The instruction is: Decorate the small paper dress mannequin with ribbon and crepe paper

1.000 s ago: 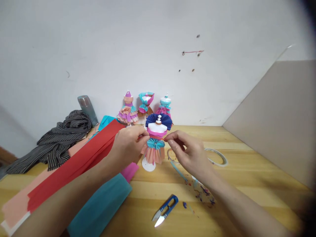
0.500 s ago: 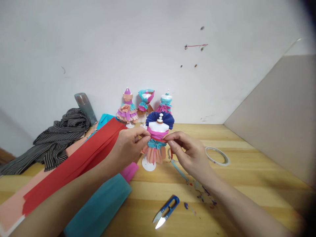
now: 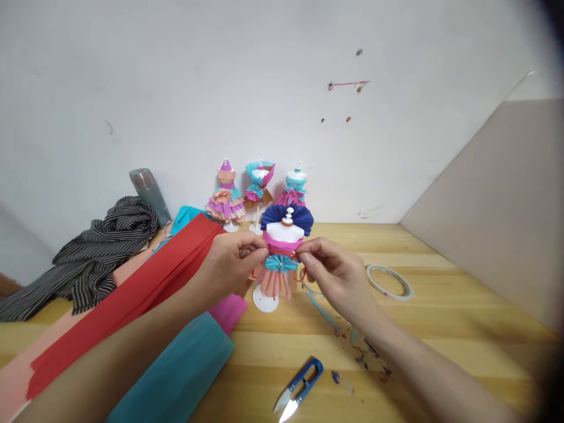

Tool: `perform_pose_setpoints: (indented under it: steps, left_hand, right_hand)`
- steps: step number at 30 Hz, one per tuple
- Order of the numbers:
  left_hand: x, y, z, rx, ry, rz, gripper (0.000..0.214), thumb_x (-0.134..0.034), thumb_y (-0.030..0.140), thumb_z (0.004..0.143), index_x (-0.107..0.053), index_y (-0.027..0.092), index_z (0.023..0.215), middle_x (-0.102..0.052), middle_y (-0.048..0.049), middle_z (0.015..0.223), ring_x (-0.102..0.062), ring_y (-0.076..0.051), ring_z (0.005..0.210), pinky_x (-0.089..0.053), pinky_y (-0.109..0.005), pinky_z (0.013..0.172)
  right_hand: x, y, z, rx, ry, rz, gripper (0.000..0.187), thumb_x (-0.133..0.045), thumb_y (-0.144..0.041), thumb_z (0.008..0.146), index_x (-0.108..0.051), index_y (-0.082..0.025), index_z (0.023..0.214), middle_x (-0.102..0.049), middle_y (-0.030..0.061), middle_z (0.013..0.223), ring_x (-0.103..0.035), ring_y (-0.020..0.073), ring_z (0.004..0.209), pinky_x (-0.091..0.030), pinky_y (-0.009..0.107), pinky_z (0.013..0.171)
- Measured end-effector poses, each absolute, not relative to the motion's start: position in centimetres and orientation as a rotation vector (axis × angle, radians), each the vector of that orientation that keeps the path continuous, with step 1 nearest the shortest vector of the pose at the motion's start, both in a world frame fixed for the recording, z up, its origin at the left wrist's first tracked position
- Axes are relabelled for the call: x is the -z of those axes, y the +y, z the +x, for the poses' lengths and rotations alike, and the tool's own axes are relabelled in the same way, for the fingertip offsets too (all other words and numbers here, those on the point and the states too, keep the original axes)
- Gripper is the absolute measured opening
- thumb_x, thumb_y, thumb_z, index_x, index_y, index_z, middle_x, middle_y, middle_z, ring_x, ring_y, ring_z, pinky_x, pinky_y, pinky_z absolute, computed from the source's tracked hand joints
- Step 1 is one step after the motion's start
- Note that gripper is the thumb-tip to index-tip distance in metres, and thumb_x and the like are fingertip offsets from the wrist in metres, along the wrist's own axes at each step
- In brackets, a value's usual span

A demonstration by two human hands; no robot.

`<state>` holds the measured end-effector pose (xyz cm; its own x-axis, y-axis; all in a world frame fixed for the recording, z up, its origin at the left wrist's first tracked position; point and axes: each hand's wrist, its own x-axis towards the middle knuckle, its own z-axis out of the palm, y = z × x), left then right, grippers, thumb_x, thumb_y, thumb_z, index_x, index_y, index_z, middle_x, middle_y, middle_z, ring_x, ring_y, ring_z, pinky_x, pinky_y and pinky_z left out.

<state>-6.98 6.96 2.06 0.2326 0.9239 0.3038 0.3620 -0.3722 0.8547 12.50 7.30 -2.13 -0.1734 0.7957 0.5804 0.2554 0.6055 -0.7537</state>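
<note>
A small white mannequin [image 3: 284, 232] on a round white base [image 3: 265, 302] stands on the wooden table [image 3: 440, 317]. It wears a dark blue fan collar, a pink waist wrap, a teal rosette and a peach pleated skirt. My left hand [image 3: 229, 264] pinches a thin red paper strip [image 3: 282, 252] at the left side of its waist. My right hand [image 3: 335, 273] pinches the same strip at the right side. The strip runs across the waist just above the rosette.
Three dressed mini mannequins [image 3: 259, 188] stand by the wall. Red [image 3: 132, 294], peach, teal [image 3: 176, 376] and pink [image 3: 227, 311] crepe paper sheets lie at left, with a striped cloth [image 3: 101, 247] and grey flask [image 3: 150, 194]. Blue snips [image 3: 299, 382], a tape ring [image 3: 390, 282] and paper scraps lie nearby.
Both hands have drawn in against the mannequin's waist, pulling the red strip tight across it. The view has shifted slightly.
</note>
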Motion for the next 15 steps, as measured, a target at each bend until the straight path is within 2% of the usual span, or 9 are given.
perform_pose_setpoints:
  steps: [9, 15]
  left_hand:
    - [-1.94, 7.14, -7.01, -1.118, 1.222, 1.865, 0.01, -0.059, 0.02, 0.075, -0.065, 0.015, 0.068, -0.064, -0.0007, 0.062, -0.057, -0.01, 0.057, -0.044, -0.018, 0.052]
    - [-1.46, 7.61, -7.18, -1.03, 1.189, 1.798, 0.01, -0.059, 0.019, 0.073, -0.063, 0.014, 0.065, -0.062, -0.0005, 0.056, -0.055, -0.01, 0.052, -0.039, -0.018, 0.045]
  right_hand:
    - [2.22, 7.39, 12.53, -0.527, -1.732, -0.935, 0.014, -0.054, -0.027, 0.086, -0.062, -0.016, 0.084, -0.062, 0.0018, 0.064, -0.055, 0.0108, 0.05, -0.044, 0.023, 0.046]
    - [2.5, 7.59, 12.7, -0.496, -1.777, -0.967, 0.015, -0.053, -0.027, 0.085, -0.063, -0.016, 0.082, -0.063, 0.0026, 0.064, -0.054, 0.0114, 0.05, -0.044, 0.024, 0.046]
